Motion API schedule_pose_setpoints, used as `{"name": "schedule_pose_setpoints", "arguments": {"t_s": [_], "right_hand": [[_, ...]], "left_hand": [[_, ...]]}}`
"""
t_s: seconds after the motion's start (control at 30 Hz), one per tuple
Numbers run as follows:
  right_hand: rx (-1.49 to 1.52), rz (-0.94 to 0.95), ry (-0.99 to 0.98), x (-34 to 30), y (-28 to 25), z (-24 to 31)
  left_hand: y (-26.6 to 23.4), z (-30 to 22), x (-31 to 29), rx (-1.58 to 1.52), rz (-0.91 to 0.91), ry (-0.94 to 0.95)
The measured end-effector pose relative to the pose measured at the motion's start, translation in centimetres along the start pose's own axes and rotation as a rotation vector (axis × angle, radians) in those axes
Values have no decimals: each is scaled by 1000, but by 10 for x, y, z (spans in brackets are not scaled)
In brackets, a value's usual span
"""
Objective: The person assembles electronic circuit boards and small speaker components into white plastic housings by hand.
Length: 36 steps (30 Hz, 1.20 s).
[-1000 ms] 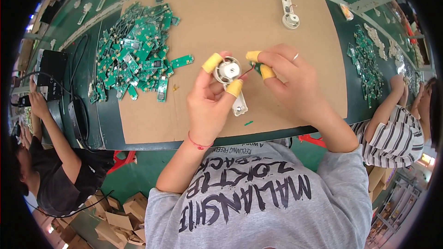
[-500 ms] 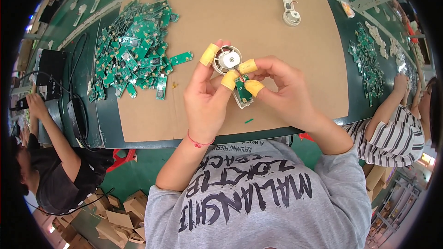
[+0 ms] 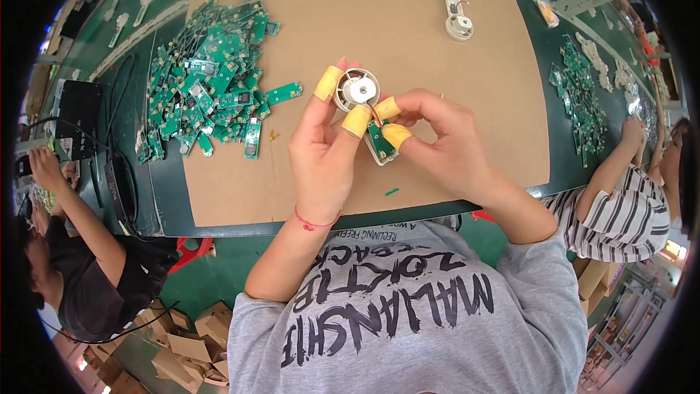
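My left hand (image 3: 321,153), with yellow tape on the thumb and a finger, is closed around a white handheld-fan housing (image 3: 340,87). A white round motor (image 3: 360,90) sits in the ring at its far end. A green circuit board (image 3: 378,143) lies in the handle part, nearest my body. Thin reddish-brown wires (image 3: 376,114) run from the motor side toward the board. My right hand (image 3: 456,142), also taped yellow at the thumb and index finger, pinches these wires just above the board. The wire ends are hidden by the fingertips.
Loose green circuit boards (image 3: 211,87) are heaped on the brown cardboard sheet (image 3: 481,138) at left. Another fan housing (image 3: 458,18) lies at the far right of the sheet. More boards (image 3: 580,102) lie beyond its right edge. Co-workers sit on both sides, near a black power adapter (image 3: 120,182).
The fan housing and both hands have shifted slightly. My right fingertips have moved a little against the wires and board. The grips look the same.
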State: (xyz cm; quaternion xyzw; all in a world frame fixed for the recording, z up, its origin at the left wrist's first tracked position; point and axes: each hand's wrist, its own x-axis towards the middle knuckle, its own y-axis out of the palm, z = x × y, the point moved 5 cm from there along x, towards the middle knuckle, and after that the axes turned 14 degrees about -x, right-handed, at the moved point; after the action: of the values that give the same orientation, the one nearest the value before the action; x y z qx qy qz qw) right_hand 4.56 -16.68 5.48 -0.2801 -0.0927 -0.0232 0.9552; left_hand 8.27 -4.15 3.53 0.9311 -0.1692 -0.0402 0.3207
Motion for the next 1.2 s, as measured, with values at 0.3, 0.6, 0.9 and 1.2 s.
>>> {"name": "schedule_pose_setpoints", "arguments": {"t_s": [0.3, 0.6, 0.9, 1.2], "right_hand": [[-83, -29, -62, 0, 1, 0], [-8, 7, 115, 0, 9, -17], [399, 323, 365, -6, 24, -15], [-116, 23, 108, -3, 24, -9]], "left_hand": [[-2, 3, -3, -163, -62, -186], [0, 5, -5, -91, -71, -70], [-5, 5, -4, -141, -69, -136], [-9, 2, -7, 232, -69, 70]]}}
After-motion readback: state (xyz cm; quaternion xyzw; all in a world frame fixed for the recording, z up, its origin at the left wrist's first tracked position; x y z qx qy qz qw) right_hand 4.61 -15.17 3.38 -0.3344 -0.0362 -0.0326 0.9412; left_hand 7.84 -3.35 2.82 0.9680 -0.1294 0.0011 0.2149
